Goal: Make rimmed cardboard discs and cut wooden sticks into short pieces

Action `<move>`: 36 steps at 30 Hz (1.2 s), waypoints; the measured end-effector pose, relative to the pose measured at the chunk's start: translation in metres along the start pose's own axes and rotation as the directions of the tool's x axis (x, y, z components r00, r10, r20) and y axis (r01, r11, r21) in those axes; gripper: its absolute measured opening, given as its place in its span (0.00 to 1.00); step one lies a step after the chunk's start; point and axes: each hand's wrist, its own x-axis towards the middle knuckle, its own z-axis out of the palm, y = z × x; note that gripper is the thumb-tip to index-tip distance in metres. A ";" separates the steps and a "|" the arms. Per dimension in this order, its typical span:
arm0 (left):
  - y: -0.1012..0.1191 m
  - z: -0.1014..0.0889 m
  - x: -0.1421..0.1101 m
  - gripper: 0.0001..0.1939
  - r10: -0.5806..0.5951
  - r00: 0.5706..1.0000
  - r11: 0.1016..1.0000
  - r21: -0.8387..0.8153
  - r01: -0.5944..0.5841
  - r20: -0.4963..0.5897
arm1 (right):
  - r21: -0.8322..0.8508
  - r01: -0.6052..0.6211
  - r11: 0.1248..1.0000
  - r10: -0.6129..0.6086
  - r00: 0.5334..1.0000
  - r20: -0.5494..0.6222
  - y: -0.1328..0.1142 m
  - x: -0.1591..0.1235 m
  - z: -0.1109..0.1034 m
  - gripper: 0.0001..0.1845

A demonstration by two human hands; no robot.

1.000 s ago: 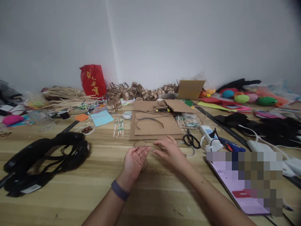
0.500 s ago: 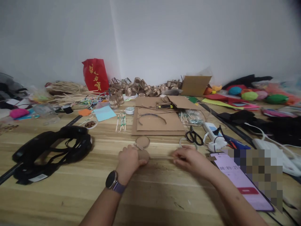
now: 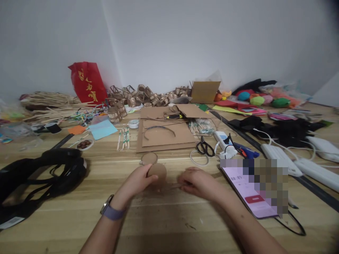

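Observation:
My left hand (image 3: 140, 180), with a watch at its wrist, is closed around a round cardboard disc (image 3: 157, 173), the thumb lying on its near side. The disc is tilted up off the table, its face towards me. To the right of it my right hand (image 3: 194, 181) has its fingers pinched together on a thin cardboard strip (image 3: 173, 187), which runs towards the disc and looks blurred. Whether the strip touches the disc's edge I cannot tell. Just behind my left hand lies a second cardboard disc (image 3: 148, 158) with a ragged rim.
Stacked cardboard sheets (image 3: 166, 141) with a curved strip (image 3: 160, 127) lie ahead. Black-handled scissors (image 3: 205, 147), a ring of tape (image 3: 199, 158), a blue glue gun (image 3: 247, 151) and a phone (image 3: 246, 190) are on the right. A black strapped headset (image 3: 63, 169) sits left.
The view has swung to the right. My left hand has turned the disc up so its face shows more, and my right hand has come closer to it with the strip.

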 end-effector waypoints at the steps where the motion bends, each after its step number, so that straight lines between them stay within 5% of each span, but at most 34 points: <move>1: -0.001 -0.001 0.000 0.11 0.038 0.997 0.999 -0.027 -0.036 0.063 | 0.004 0.011 1.000 -0.011 1.000 -0.006 0.001 -0.001 0.000 0.06; 3: -0.001 -0.003 0.000 0.09 0.005 0.996 0.999 0.033 -0.008 0.087 | 0.002 0.027 1.000 -0.027 0.999 -0.020 0.002 -0.002 0.001 0.06; 5: 0.000 -0.007 -0.001 0.09 -0.152 0.985 0.968 0.191 0.165 -0.082 | -0.006 0.029 1.000 -0.029 0.999 -0.031 0.003 -0.002 0.003 0.07; 7: 0.002 -0.012 -0.002 0.12 -0.250 0.922 0.900 0.279 0.334 -0.296 | -0.018 0.025 1.000 -0.025 0.999 -0.040 0.004 -0.001 0.005 0.07; 11: 0.007 -0.018 -0.003 0.12 -0.199 0.875 0.918 0.228 0.324 -0.440 | -0.060 0.011 0.998 -0.014 0.998 -0.057 0.001 0.002 0.007 0.07; 17: 0.017 -0.009 -0.004 0.07 -0.004 0.962 0.999 -0.042 -0.008 -0.273 | -0.120 0.002 0.993 -0.008 0.999 -0.048 -0.001 0.005 0.011 0.07; 22: 0.021 -0.004 -0.005 0.07 0.145 0.980 0.974 -0.155 -0.165 -0.133 | -0.125 0.014 0.992 -0.022 0.997 -0.067 0.003 0.006 0.017 0.08; 36: 0.020 -0.001 -0.005 0.08 0.209 0.978 0.975 -0.070 -0.209 0.006 | -0.195 0.014 0.981 -0.037 0.993 -0.115 0.004 0.006 0.022 0.08</move>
